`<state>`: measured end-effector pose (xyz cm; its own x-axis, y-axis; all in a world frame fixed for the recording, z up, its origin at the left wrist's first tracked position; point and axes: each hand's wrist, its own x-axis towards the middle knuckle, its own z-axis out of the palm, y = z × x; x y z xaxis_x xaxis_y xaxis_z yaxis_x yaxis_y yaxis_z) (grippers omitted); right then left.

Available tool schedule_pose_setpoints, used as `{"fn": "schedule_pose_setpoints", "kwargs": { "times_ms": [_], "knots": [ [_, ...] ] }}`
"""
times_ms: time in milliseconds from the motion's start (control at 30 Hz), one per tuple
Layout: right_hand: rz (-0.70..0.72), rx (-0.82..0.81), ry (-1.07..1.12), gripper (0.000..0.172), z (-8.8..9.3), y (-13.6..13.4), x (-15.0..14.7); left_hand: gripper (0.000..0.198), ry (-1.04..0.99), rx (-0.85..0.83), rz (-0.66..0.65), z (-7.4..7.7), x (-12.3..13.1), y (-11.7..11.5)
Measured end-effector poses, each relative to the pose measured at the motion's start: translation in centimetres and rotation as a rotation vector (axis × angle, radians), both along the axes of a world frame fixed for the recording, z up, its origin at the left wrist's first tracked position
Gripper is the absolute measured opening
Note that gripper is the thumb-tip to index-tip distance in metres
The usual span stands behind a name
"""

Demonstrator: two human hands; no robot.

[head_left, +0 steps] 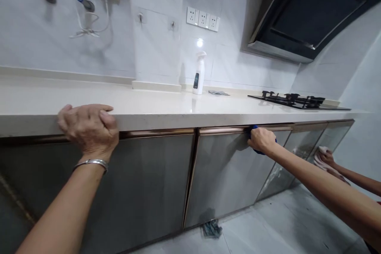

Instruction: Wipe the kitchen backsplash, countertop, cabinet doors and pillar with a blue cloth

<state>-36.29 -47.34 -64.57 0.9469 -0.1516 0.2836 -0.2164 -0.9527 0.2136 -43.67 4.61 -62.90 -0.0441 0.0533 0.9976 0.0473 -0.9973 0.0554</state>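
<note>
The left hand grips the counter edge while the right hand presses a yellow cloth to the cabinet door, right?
Not quite: the cloth is blue, not yellow, as the head view shows. The left hand does grip the counter edge, and the right hand presses the cloth to a cabinet door.

I see a blue cloth in my right hand, a silver bracelet, a cream counter, grey cabinet doors with copper trim, a white spray bottle with a dark label, and a black stove.
</note>
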Motion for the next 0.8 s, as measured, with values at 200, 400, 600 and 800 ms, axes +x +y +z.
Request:
{"fn": "schedule_pose_setpoints", "kwargs": {
  "times_ms": [200, 400, 600, 800],
  "knots": [
    [0.216, -0.043, -0.018, 0.026, 0.3, 8.5, -2.9, 0.054, 0.152, 0.005, -0.195, -5.2, -4.4, -3.9],
    [0.366, -0.008, -0.017, 0.019, 0.4, 14.6, -4.8, 0.049, 0.397, -0.127, -0.364, -16.8, -6.0, -9.1],
    [0.425, -0.006, -0.054, 0.02, 0.2, 15.5, -6.2, 0.053, 0.675, -0.89, -0.958, -19.2, -7.4, -17.3],
    [0.666, 0.172, -0.028, 0.046, -1.1, 17.6, -10.7, 0.086, 0.572, -1.52, -1.547, -14.9, -10.4, -23.8]
  ]
}}
